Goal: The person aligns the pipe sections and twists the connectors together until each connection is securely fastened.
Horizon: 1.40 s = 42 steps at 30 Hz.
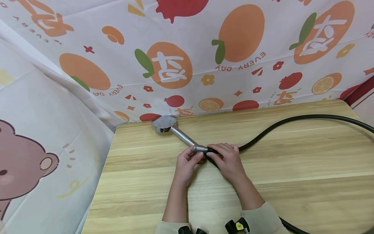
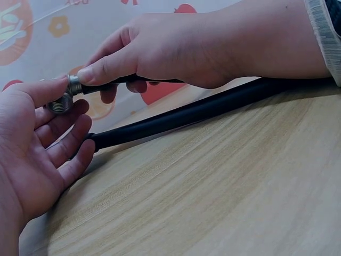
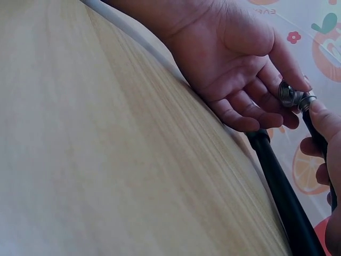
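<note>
A chrome shower head (image 1: pixel 164 123) lies near the table's back edge, its silver handle (image 1: pixel 183 135) slanting down toward my hands. With thumb and fingertips, my left hand (image 1: pixel 184 167) pinches a small metal threaded fitting (image 2: pixel 61 102); its other fingers are spread loosely in the wrist views. My right hand (image 1: pixel 229 161) grips the end of a black hose (image 1: pixel 260 139) right beside the fitting, thumb at the joint. Beneath the hands, another black hose length (image 2: pixel 176 117) with a collar at its end runs in line with the handle; the left hand hides where they meet.
The hose arcs across the wooden table (image 1: pixel 140 182) and leaves the head view at the right; a black length (image 1: pixel 292 226) shows at the lower right. A fruit-print cloth (image 1: pixel 201 42) hangs behind the table, and a bear-print cloth (image 1: pixel 70 136) at the left.
</note>
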Motion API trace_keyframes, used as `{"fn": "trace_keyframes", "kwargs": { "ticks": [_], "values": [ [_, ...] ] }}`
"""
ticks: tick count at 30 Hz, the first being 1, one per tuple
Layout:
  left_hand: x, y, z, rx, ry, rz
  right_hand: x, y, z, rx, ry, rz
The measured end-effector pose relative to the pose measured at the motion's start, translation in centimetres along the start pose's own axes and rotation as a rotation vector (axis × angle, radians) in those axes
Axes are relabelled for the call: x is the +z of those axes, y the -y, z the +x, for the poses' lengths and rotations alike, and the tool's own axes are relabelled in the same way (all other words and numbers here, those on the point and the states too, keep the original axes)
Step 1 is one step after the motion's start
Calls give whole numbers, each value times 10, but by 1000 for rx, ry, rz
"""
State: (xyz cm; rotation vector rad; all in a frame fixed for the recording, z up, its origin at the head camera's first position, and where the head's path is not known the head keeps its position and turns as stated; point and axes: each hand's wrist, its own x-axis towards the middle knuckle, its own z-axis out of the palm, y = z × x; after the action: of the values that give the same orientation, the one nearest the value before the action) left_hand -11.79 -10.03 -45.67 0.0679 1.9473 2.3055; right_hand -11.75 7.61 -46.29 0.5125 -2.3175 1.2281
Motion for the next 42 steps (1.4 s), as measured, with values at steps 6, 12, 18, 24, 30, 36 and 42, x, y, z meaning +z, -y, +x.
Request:
{"fn": "trace_keyframes", "kwargs": {
  "ticks": [6, 12, 18, 24, 30, 36, 42],
  "values": [
    [0, 1, 0, -2, -4, 11, 1, 0, -1, -10, -11, 3],
    [-1, 3, 1, 0, 0, 16, 2, -1, -2, -5, 0, -2],
    [-1, 5, 1, 18, 17, 8, 2, -2, -2, -22, -3, 0],
    [3, 3, -1, 49, 140, 92, -3, -3, 3, 88, -93, 21],
    [5, 5, -1, 49, 142, 134, -4, -6, 5, 127, -101, -1],
    [6, 2, -1, 36, 122, 131, -4, -6, 5, 120, -105, 18],
    [9, 1, -1, 11, 80, 118, -3, -8, 4, 111, -87, 34]
  ]
}}
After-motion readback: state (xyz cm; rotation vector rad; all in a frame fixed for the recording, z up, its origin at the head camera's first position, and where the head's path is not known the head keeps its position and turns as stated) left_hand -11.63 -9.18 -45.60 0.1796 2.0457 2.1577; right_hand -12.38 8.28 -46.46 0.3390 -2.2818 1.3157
